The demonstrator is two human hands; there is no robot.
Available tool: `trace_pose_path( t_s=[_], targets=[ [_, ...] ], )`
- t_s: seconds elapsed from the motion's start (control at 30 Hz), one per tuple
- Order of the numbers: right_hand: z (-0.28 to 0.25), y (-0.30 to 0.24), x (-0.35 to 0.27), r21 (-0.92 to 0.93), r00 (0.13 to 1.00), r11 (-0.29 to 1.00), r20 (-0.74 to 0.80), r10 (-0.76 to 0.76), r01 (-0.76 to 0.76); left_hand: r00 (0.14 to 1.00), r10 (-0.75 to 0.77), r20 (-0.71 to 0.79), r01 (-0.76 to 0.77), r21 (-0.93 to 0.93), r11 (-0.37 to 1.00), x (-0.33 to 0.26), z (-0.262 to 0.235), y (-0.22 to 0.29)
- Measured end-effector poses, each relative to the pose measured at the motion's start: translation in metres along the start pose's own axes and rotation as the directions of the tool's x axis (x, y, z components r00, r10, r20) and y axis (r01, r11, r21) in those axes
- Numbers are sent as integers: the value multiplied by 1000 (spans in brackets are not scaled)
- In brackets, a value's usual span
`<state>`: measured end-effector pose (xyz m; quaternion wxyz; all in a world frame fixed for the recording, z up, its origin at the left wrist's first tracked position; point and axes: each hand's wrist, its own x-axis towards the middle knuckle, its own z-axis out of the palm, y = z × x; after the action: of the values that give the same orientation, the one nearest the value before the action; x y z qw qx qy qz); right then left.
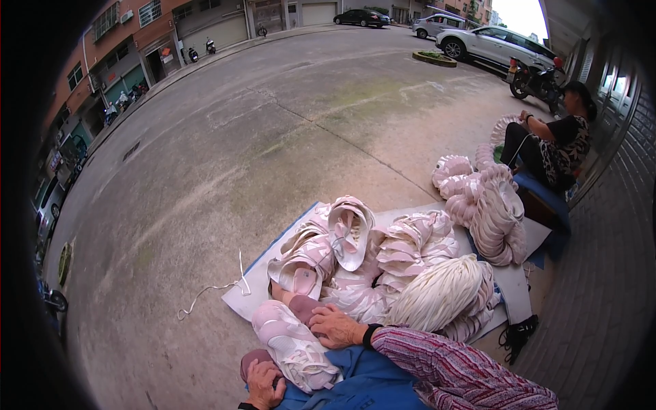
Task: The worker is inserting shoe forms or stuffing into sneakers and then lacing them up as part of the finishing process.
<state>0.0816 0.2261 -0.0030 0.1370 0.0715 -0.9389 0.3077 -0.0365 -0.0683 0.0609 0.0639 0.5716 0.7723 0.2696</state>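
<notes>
A pink and white shoe upper (290, 345) with white laces lies across my lap, over blue cloth (362, 379) and between my two knees. My left hand (265, 384) rests on the maroon-covered left knee beside the upper, its fingers loosely bent and apart. On the upper's other side, my right hand (336, 326) lies over the other knee with fingers spread, close to the upper's edge. Neither hand visibly grips anything. Just beyond are a single upright shoe upper (350, 232), stacked pink and white uppers (418, 242), and a thick bundle of cream laces (437, 290).
Light sheeting (239, 301) lies under the piles, with a loose white lace (205, 290) trailing onto the concrete. More nested uppers (495, 219) stand at the right, near a seated person (560, 140). Black cords (517, 336) lie by the brick wall (594, 294). Vehicles are parked far off.
</notes>
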Motion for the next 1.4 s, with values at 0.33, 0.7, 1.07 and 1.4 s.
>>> trace_pose_path(
  t_s=[0.33,0.7,1.07,1.4],
  targets=[
    [2,1,0,-7,1000,1000,-9,-2,2,1000,11,-12,-11,3,1000,-2,2,-2],
    [2,1,1,-6,1000,1000,-2,3,-3,1000,8,-4,-8,-5,1000,-2,2,-6],
    [4,3,-1,45,992,992,-46,118,-116,1000,6,-6,-6,-8,1000,-3,4,-8],
    [1,-1,2,-6,999,1000,-35,23,-23,1000,17,-19,-17,-6,1000,-3,3,-6]
  ],
)
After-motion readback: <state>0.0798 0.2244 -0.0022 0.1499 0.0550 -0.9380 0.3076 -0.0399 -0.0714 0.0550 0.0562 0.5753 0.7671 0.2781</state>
